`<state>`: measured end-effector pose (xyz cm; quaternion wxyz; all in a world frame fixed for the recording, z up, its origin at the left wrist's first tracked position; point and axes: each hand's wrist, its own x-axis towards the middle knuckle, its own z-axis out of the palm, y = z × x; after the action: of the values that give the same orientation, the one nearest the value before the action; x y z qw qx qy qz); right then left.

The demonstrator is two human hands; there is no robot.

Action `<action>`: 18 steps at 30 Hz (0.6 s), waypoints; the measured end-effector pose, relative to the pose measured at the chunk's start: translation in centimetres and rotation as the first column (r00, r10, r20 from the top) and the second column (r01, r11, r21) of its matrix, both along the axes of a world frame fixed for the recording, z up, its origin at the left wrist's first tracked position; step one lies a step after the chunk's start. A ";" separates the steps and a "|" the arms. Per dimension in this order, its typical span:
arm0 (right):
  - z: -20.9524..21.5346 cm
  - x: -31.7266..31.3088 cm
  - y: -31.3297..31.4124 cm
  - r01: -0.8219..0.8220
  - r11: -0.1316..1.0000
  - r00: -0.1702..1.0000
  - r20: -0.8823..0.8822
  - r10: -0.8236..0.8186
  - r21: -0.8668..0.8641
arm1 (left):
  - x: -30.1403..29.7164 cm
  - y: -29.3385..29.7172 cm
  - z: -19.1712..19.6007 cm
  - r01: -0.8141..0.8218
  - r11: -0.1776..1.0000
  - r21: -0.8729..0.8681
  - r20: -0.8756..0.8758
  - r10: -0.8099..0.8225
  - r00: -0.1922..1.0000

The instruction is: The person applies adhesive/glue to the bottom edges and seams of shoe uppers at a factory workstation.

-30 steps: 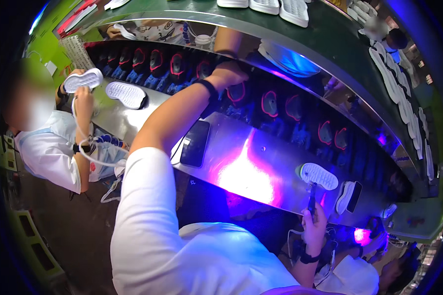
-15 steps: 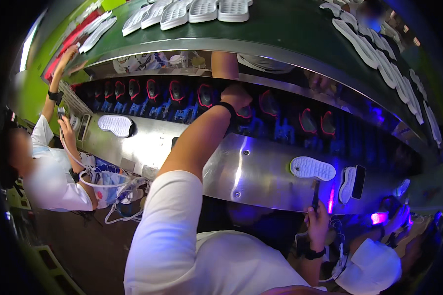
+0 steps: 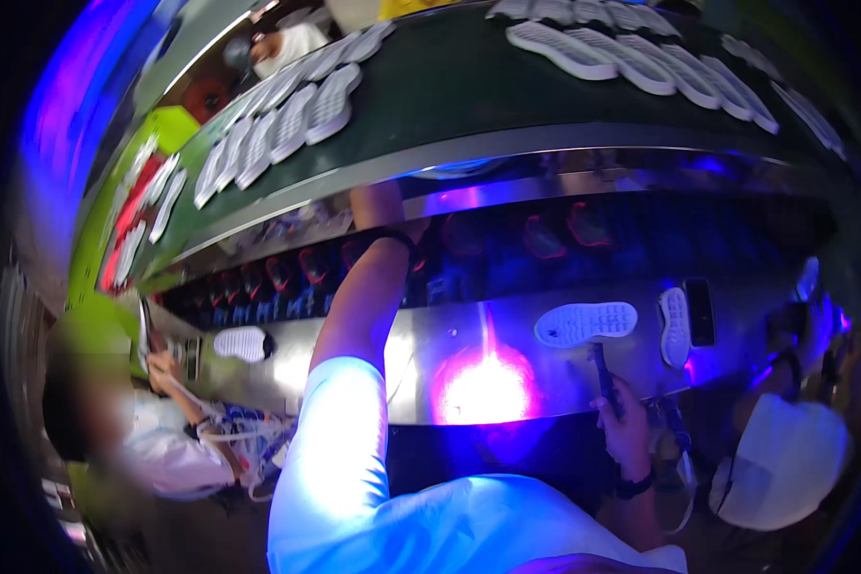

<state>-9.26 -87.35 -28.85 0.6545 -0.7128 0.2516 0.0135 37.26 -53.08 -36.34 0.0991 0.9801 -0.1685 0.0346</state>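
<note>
At the far left we saw a co-worker in a white top (image 3: 158, 450) seated by the bench (image 3: 430, 335), one hand raised, with a white shoe sole (image 3: 240, 343) lying flat on the steel just beside that person. Above, a dark green conveyor belt (image 3: 469, 86) carried rows of white soles (image 3: 287, 115), and under its edge ran a shadowed rack of dark lasts with red outlines (image 3: 287, 273). Our left arm rose steeply from its white sleeve, forearm almost straight up, a dark band at the wrist; the left hand (image 3: 378, 206) went in under the lip of the belt, which stood in the way, so we could not tell whether its grip was wide or closed. A bright violet glare (image 3: 483, 387) lay on the steel between our arms. Our right hand (image 3: 624, 421) stayed low at the near edge, its grip wrapped around a thin dark tool (image 3: 601, 368) whose shaft pointed up and away. Just beyond the tip lay another white sole (image 3: 585, 322), tread up, its long axis running left to right and slightly tilted. Near it to the right a smaller sole (image 3: 674, 327) lay lengthwise away from us, beside a dark flat slab (image 3: 700, 311). At the far right sat a person in a white cap (image 3: 784, 459)
</note>
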 end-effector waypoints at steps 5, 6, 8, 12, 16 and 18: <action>0.6 -1.2 0.1 0.009 0.992 0.998 0.057 -0.002 -0.130 | 1.5 -2.9 -2.2 0.195 0.958 -0.208 -0.130 -0.225 0.966; 0.9 -1.4 0.2 0.059 0.990 0.997 0.065 -0.051 -0.126 | 1.7 -3.4 -2.7 0.227 0.943 -0.245 -0.157 -0.269 0.950; 1.7 -1.4 0.5 0.025 0.997 0.996 0.093 -0.017 -0.079 | 2.0 -3.5 -2.9 0.270 0.912 -0.309 -0.209 -0.343 0.916; 1.5 -2.3 0.3 0.019 0.997 0.996 0.093 -0.012 -0.075 | 0.5 -3.1 -1.4 -0.142 0.883 -0.447 -0.512 -0.122 0.850; 0.7 -2.5 0.5 0.012 0.996 0.994 0.108 -0.003 -0.084 | -10.8 -1.0 1.9 -0.637 0.104 -0.764 -0.639 -0.267 0.722; 1.0 -2.1 0.5 -0.036 0.996 0.998 0.055 0.041 -0.082 | -18.6 -0.6 7.2 -0.725 -0.067 -0.685 -0.545 -0.613 0.572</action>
<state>-11.32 -86.80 -27.88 0.6317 -0.7435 0.2195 -0.0042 18.69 -53.71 -29.10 0.8394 0.4485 0.0401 -0.3044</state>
